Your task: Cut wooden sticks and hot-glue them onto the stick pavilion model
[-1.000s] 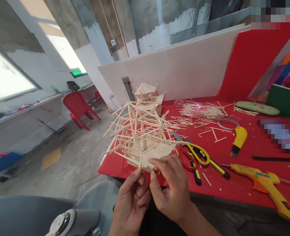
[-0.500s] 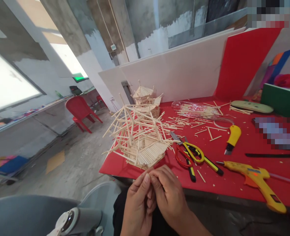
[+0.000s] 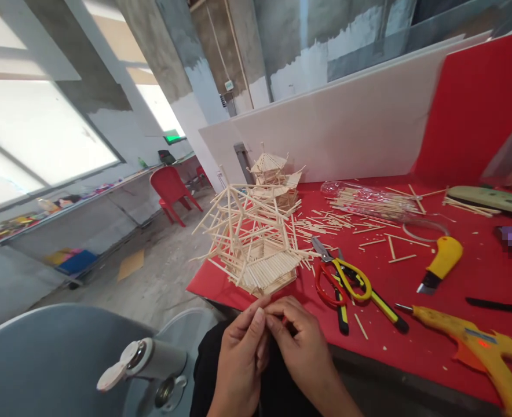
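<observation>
A model house built of thin wooden sticks [image 3: 256, 240] stands on the near left corner of the red table [image 3: 412, 324], with a smaller stick tower [image 3: 273, 174] behind it. My left hand [image 3: 241, 362] and my right hand [image 3: 299, 347] are pressed together just below the table's front edge, fingertips pinched against each other. What they pinch is too small to make out. Both hands are off the model, a short way in front of it.
Red and yellow scissors [image 3: 343, 278] and a yellow glue gun [image 3: 477, 347] lie to the right. A yellow utility knife [image 3: 441, 263], loose sticks and a clear bag of sticks [image 3: 364, 200] lie farther back. A white board [image 3: 347, 127] backs the table. A grey fan [image 3: 143, 365] stands at lower left.
My hands let go of the stick model, which now rests on the table, and drew back together below its edge. The view swung slightly left.
</observation>
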`<state>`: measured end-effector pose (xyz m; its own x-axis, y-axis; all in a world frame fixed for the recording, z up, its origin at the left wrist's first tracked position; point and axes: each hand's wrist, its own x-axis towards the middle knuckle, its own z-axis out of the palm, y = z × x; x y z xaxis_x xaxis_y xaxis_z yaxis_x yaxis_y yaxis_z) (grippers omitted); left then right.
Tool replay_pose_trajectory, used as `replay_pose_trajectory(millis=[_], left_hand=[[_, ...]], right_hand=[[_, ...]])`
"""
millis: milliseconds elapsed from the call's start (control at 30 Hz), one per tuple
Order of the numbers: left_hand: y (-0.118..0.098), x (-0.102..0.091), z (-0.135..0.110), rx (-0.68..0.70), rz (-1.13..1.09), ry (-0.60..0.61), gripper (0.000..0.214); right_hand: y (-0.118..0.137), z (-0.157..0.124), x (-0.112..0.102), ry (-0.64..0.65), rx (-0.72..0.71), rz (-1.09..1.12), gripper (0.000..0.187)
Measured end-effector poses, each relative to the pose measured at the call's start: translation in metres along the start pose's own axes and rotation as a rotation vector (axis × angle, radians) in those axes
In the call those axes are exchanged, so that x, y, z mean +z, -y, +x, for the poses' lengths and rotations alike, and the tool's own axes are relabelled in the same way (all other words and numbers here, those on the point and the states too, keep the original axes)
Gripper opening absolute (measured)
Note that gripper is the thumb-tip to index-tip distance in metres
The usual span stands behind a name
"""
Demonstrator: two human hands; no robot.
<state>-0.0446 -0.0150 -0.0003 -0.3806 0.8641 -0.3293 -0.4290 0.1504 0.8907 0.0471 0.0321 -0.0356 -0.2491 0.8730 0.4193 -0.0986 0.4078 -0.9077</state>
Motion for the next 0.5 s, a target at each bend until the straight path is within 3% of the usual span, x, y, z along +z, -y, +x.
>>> replay_pose_trajectory(millis=[200,367,500], left_hand=[[0.014,0.004,0.005,0.071,0.121,-0.091,0.044],[0.022,0.005,0.015,0.265,0.309,-0.098,0.031],[0.034,0.011,0.023,0.305,0.471,-0.163,0.020]], right_hand=[[-0.016,-0.004,-0.013,-0.116,-0.038,-0.106,0.020],[-0.032,-0.008,-0.020,-0.193,-0.170,-0.307,0.014],[-0.042,-0.011,-0.027,-0.260,-0.079,-0.459,0.022]])
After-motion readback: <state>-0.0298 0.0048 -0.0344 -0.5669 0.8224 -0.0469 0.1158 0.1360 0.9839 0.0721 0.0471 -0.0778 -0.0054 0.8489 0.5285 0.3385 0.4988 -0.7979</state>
